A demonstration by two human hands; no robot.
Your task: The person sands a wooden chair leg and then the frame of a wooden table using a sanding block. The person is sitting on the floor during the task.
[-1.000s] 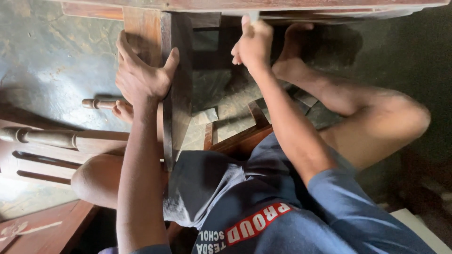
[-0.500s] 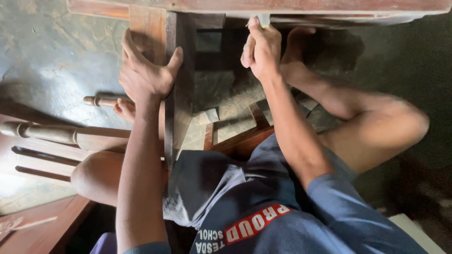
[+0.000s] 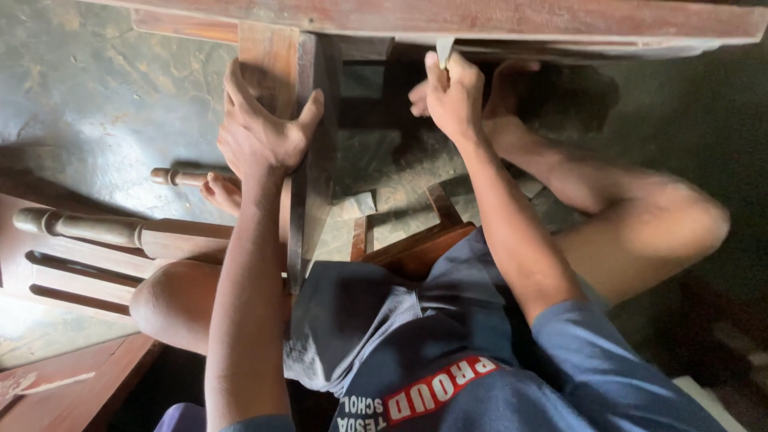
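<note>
**Hands on furniture frame: leg braced, pale sheet at rail**

Work looked like rubbing or smoothing, mid-stroke, judging by the grip. L hand (image 3: 260, 136) was wrapped round the square brown wooden leg (image 3: 310, 192), thumb on one face and fingers on the other, clamped just below the joint w/ the long reddish-brown wooden rail (image 3: 520, 18). R hand (image 3: 452, 96) was closed on a small pale folded sheet (image 3: 444, 50), pinched at the fingertips and pressed up against the rail's lower edge, near the leg joint. What the sheet was made of couldn't be told; prob. abrasive paper.

Rail's long axis ran left-right across the far edge of the view. Leg's long axis ran from that rail back toward the person's lap. The sheet's visible end pointed at the rail.

A further stroke would call for firm bracing from the L hand and the sheet kept flat along the rail.

A turned wooden spindle (image 3: 96, 230) lay on the grey stone floor (image 3: 96, 96), to the left.
</note>
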